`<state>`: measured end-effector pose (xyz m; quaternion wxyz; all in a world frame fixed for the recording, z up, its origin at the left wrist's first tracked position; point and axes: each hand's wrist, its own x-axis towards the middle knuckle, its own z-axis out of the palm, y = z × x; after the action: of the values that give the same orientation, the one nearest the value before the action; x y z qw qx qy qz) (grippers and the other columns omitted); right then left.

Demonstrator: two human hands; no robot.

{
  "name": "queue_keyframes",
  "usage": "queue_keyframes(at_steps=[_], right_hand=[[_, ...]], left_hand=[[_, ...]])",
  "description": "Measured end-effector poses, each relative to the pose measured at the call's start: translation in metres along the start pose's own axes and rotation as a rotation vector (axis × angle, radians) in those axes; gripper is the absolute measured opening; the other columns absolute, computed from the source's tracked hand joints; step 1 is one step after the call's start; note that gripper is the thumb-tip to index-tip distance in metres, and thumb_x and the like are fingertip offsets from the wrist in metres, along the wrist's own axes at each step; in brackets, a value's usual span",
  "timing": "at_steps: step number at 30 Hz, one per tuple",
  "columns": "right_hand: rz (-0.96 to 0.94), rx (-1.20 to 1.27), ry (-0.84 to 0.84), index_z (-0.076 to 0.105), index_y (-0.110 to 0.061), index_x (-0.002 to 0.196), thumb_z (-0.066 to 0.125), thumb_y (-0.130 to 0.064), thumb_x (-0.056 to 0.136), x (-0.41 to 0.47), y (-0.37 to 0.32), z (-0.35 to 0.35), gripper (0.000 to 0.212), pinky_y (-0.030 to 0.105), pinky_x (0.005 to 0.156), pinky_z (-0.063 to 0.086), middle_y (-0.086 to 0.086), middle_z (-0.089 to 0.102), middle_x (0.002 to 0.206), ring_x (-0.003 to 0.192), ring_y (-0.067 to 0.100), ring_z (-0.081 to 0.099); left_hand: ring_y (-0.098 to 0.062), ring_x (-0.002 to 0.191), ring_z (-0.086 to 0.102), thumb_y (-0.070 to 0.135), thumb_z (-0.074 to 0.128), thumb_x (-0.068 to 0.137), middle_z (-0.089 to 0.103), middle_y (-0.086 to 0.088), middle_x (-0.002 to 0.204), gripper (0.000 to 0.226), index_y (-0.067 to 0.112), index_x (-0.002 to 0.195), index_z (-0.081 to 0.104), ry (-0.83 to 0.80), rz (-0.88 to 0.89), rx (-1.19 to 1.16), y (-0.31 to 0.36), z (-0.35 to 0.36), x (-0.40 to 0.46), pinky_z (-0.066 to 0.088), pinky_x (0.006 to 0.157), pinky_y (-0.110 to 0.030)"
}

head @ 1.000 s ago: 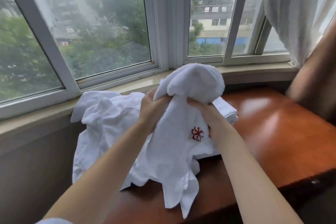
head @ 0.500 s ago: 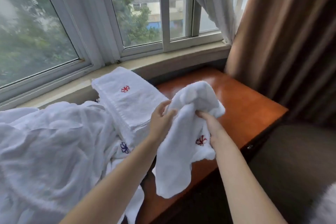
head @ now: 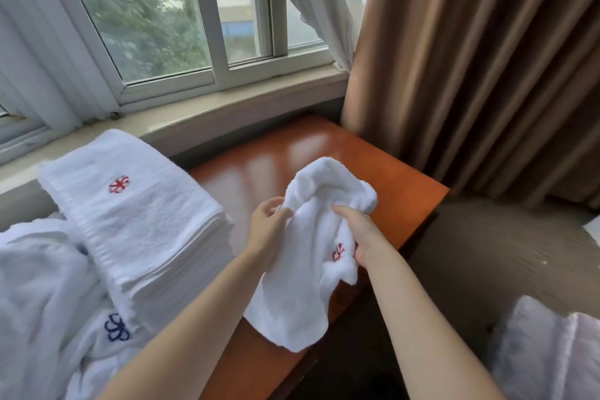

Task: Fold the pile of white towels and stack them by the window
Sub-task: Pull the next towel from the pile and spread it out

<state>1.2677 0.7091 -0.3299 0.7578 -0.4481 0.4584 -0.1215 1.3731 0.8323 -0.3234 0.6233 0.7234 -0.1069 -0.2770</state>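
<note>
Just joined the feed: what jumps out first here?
Both hands, left hand and right hand, grip a crumpled white towel above the orange-brown table. To its left stands a stack of folded towels below the window sill; brown curtains hang at right.

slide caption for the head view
Both hands, left and right, grip a crumpled white towel beside the folded stack.

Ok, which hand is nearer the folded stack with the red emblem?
Left. The left hand grips the towel just right of the folded stack; the right hand grips the towel's far side, farther off.
</note>
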Motion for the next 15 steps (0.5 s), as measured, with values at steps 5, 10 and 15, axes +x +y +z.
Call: queue_keyframes(at_steps=[5,10,15], right_hand=[[0.016,-0.173,-0.113,0.056,-0.013,0.123,0.066,-0.03,0.082,0.05,-0.048,-0.045,0.046,0.055,0.089,0.05,0.02,0.068,0.114,0.101,0.037,0.067],[-0.02,-0.385,-0.202,0.05,-0.017,0.127,0.059,-0.023,0.092,0.098,-0.107,-0.093,0.037,0.052,0.09,0.052,0.021,0.064,0.118,0.104,0.037,0.064],[0.019,-0.494,-0.264,0.043,-0.024,0.136,0.056,-0.025,0.094,0.14,-0.139,-0.099,0.044,0.05,0.093,0.05,0.011,0.061,0.116,0.103,0.03,0.06]], left_hand=[[-0.016,0.075,0.056,0.005,0.057,0.084,0.061,-0.006,0.095,0.028,0.012,0.111,0.058,0.119,-0.092,0.006,0.005,0.068,0.037,0.046,0.067,-0.029],[-0.016,0.067,0.051,0.02,0.059,0.066,0.057,-0.002,0.083,0.041,0.007,0.106,0.061,0.218,-0.193,-0.022,0.014,0.133,0.069,0.04,0.057,-0.026],[-0.019,0.065,0.046,0.022,0.054,0.062,0.048,-0.007,0.072,0.021,0.012,0.08,0.056,0.235,-0.255,-0.003,0.017,0.166,0.105,0.037,0.059,-0.027]])
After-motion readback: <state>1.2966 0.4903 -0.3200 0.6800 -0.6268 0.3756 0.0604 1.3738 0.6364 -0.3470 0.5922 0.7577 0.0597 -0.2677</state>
